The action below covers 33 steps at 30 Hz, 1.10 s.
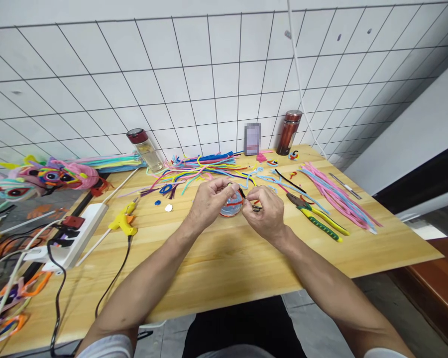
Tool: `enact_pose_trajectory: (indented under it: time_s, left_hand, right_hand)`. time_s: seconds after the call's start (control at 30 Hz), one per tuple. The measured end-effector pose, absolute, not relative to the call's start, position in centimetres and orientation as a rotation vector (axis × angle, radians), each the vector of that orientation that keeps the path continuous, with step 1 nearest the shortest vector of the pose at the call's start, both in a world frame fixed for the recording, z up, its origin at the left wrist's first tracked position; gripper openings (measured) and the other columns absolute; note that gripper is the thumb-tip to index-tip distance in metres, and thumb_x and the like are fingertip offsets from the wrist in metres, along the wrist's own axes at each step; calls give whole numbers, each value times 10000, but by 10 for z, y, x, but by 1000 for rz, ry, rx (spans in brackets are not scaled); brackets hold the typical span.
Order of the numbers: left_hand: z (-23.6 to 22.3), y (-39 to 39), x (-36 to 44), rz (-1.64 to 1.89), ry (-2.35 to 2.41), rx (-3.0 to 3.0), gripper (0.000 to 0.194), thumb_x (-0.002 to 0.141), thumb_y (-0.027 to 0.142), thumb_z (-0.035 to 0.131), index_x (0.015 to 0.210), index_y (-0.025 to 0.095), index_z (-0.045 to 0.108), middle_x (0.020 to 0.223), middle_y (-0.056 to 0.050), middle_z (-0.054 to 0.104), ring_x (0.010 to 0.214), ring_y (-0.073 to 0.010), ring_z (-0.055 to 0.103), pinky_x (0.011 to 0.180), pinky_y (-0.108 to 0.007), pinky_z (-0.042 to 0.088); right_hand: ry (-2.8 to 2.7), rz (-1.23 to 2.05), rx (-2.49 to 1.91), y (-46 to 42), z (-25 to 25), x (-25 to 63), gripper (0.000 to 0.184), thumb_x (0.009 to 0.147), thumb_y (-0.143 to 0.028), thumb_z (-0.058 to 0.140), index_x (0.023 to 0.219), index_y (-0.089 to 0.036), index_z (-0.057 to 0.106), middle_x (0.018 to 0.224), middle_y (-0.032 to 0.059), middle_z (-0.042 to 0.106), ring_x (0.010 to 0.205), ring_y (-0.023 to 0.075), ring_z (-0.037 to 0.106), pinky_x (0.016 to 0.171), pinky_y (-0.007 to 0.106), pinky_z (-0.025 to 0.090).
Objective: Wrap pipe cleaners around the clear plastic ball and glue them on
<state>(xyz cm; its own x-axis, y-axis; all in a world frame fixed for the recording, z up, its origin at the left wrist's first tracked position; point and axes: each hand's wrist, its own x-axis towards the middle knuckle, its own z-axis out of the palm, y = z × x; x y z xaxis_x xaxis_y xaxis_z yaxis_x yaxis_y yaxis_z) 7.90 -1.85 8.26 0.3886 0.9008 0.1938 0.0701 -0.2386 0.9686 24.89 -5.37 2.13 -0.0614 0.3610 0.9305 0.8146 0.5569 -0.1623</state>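
Observation:
Above the middle of the table, my left hand [214,200] pinches the edge of a round light-blue craft piece [229,208] with red fuzzy trim, apparently made of pipe cleaners. Close on its right, my right hand [266,211] is closed, thumb and forefinger pressed together at a short black pipe cleaner [242,193] on the upper side of the piece. A small dark metal tool end [257,208] shows by the curled fingers of that hand; its kind is hidden. My fingers cover part of the round piece.
Pliers [315,217] and pink pipe cleaners [334,196] lie to the right. More pipe cleaners [205,166] spread behind my hands. A yellow glue gun [125,219] and a corded power strip [84,236] are left. Glass bottle [147,151], red flask [289,133] and phone [252,139] stand behind.

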Motion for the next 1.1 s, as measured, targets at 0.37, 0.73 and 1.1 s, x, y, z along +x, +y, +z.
enact_pose_trajectory:
  time_s: [0.37, 0.73, 1.1]
  left_hand:
    - [86, -11, 72, 985, 908, 1600, 425, 794, 579, 768, 765, 173, 647, 694, 4, 650, 526, -82, 467, 521, -243, 387]
    - [75, -10, 81, 1037, 738, 1359, 547, 676, 566, 914, 968, 155, 703, 665, 39, 627, 496, -53, 459, 489, -201, 361]
    - [83, -8, 73, 993, 774, 1407, 549, 656, 525, 931, 963, 161, 658, 703, 42, 631, 538, -65, 502, 523, -211, 404]
  right_hand:
    - [-1640, -500, -1006, -52, 23, 252, 243, 820, -58, 615, 876, -274, 518, 753, 0, 671, 707, 206, 667, 675, 351, 533]
    - [-1638, -526, -949, -54, 23, 247, 284, 813, -33, 637, 901, -266, 502, 757, -11, 657, 710, 194, 657, 679, 340, 521]
    - [-1592, -563, -961, -49, 22, 256, 268, 811, -31, 640, 910, -262, 545, 781, 5, 678, 736, 209, 674, 712, 365, 537]
